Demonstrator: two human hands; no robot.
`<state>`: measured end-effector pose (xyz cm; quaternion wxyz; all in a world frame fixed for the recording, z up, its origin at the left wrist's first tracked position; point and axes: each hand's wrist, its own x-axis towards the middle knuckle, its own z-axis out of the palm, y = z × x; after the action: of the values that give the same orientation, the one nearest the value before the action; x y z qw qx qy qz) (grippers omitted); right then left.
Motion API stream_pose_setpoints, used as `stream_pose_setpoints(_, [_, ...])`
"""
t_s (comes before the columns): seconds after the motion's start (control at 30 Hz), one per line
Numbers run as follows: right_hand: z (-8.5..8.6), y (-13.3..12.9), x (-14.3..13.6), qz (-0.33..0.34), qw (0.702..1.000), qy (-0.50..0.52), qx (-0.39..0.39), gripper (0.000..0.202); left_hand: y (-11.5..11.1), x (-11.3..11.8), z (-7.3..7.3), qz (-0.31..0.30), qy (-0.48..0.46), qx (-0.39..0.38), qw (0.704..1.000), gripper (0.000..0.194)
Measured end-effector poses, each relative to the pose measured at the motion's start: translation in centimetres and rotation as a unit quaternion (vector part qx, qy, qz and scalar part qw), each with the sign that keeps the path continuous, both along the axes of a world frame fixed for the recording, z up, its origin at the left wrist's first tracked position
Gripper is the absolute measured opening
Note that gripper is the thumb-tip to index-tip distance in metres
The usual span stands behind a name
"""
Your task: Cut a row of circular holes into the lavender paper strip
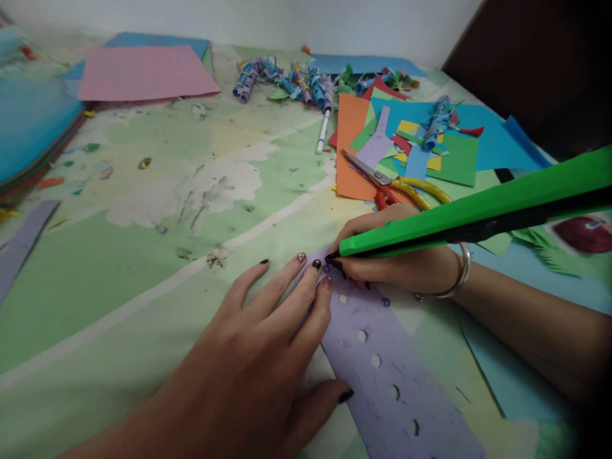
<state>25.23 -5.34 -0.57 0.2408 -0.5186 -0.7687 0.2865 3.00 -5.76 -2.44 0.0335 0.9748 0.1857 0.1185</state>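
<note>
A purple paper strip (401,376) lies slanted on the table, with a row of several small round holes along it. My left hand (268,338) is spread flat, its fingers apart and some fingertips resting on the strip's upper left edge. My right hand (396,248) is closed around a long green pen (459,220) with a black tip. That tip touches or nearly touches the far end of the strip, close to my left fingertips. A small dark purple ring (386,302) shows at the strip's right edge. The right hand covers part of the strip's far end.
Scissors with yellow and red handles (415,191) lie on coloured paper sheets (356,166) beyond my right hand. A white marker (322,132) and fringed paper rolls (313,86) are farther back. Pink paper (143,73) lies at the back left, and a blue stack (38,127) at left.
</note>
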Motion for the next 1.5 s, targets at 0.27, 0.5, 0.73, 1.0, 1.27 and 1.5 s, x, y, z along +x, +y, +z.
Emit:
stream_pose_setpoints(0.27, [0.4,-0.1,-0.3,-0.012,0.999,-0.036,0.010,0.010,-0.7,0.1,-0.2,0.020,0.005,-0.026,0.999,0.058])
stream_pose_setpoints(0.5, [1.3,-0.3,-0.5,-0.012,0.999,-0.005,-0.041,0.008,-1.6,0.5,-0.4,-0.006,-0.055,0.035,0.998,0.074])
stream_pose_setpoints(0.73, [0.3,0.1,-0.1,-0.025,0.989,0.091,-0.112,0.009,-0.9,0.2,0.2,-0.007,-0.016,0.017,1.000,0.066])
stream_pose_setpoints(1.0, [0.6,-0.1,-0.2,-0.032,0.988,0.093,-0.116,0.009,-0.7,0.1,-0.4,-0.034,-0.022,0.022,0.999,0.067])
stream_pose_setpoints(1.27, [0.3,0.0,-0.1,-0.047,0.987,0.098,-0.115,0.007,-0.6,-0.1,-0.1,-0.036,-0.028,0.025,0.999,0.067])
stream_pose_setpoints(1.5, [0.3,-0.2,-0.3,-0.065,0.988,0.075,-0.117,0.010,-0.6,0.0,-0.3,-0.035,-0.026,0.030,0.999,0.069])
